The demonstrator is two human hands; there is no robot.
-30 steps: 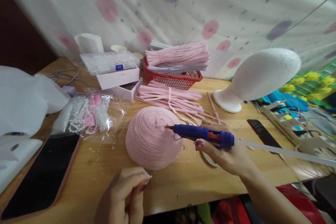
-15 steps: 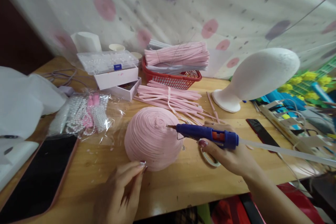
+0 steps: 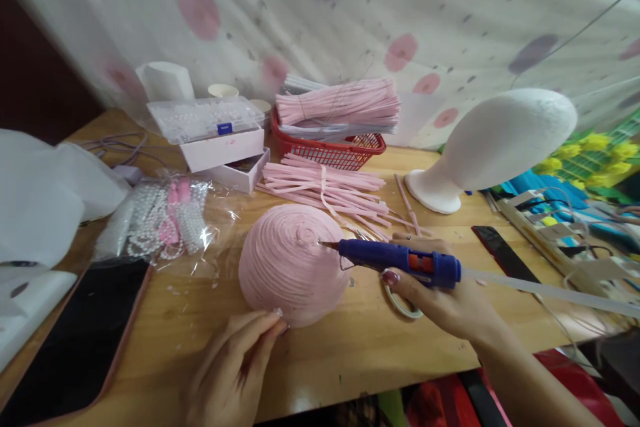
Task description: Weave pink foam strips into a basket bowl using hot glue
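A pink dome [image 3: 293,263] wound from pink cord sits on the wooden table [image 3: 390,340]. My right hand [image 3: 440,300] is closed around a blue glue gun [image 3: 400,259], whose tip touches the dome's upper right side. A clear glue stick [image 3: 540,288] juts out of the gun's back. My left hand [image 3: 235,363] reaches in from below. Its fingertips are pressed together against the dome's near rim.
Loose pink cords [image 3: 325,187] lie behind the dome, more fill a red basket [image 3: 335,150]. A white foam head [image 3: 495,143] stands at the right. Bagged beads [image 3: 160,217], bead boxes [image 3: 215,137], a phone [image 3: 75,347] and a tape ring [image 3: 400,303] are also here.
My left hand has moved up from the table edge and its fingertips now touch the dome's near rim. The glue gun has slid slightly to the right.
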